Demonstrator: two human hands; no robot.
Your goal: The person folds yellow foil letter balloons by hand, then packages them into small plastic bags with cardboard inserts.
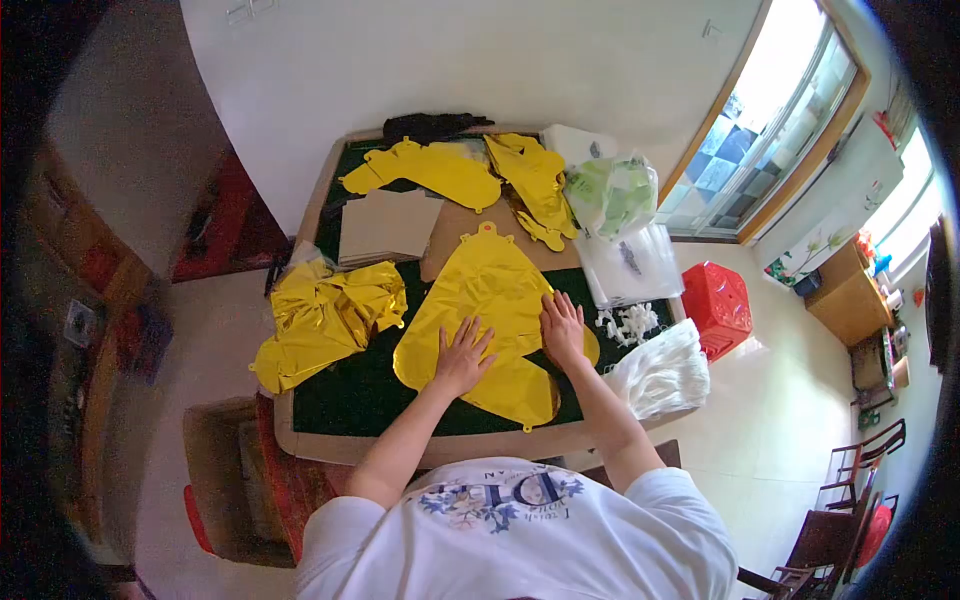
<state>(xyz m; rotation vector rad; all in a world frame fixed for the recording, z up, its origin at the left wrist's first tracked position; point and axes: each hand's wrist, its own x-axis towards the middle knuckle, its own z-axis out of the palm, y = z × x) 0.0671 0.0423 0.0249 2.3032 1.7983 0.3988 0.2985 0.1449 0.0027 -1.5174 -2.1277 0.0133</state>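
Observation:
A flat, uninflated gold foil balloon [485,285] is spread over the dark green table top [350,405], its tabbed tip pointing away from me. My left hand [465,357] lies palm down on the middle of the foil, fingers spread. My right hand [563,330] rests flat near its right edge, the fingers stretched out. Neither hand grips anything. Crumpled gold foil [335,315] lies to the left. A stack of grey-brown cardboard sheets [388,225] sits behind, beside another flat gold foil balloon [430,170] and a folded one [535,185].
On the table's right are clear plastic bags [630,265], a green-and-white bag [612,195], small white pieces [630,323] and a bundle of white strands [660,370]. A red stool [716,310] stands beyond. An open cardboard box [235,480] is at the lower left.

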